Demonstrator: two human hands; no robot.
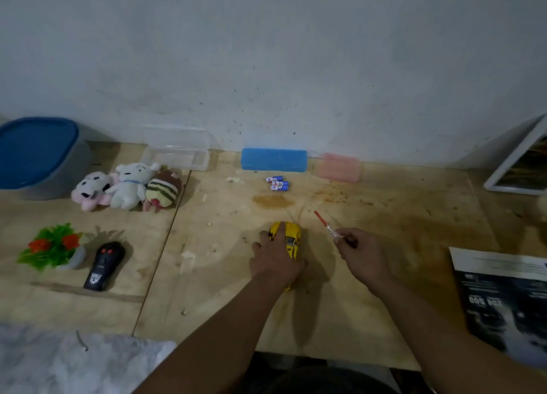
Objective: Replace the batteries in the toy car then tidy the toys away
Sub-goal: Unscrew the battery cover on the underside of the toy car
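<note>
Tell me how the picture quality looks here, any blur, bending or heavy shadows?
Head view: dim, flat light; soft shadows fall beside the left hand on the yellow toy car and the right hand holding the screwdriver. Wide-angle bending curves the table edges; the corners look soft.

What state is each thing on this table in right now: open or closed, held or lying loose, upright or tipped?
Toy car: upright on its wheels, left hand gripping it.
Screwdriver: pinched in right hand, tip off the table.
Batteries: lying loose near the blue case.
Clear box: lid open.
Blue-lidded tub: closed.
Remote control: lying flat, untouched.
Plush toys: lying in a row.
</note>
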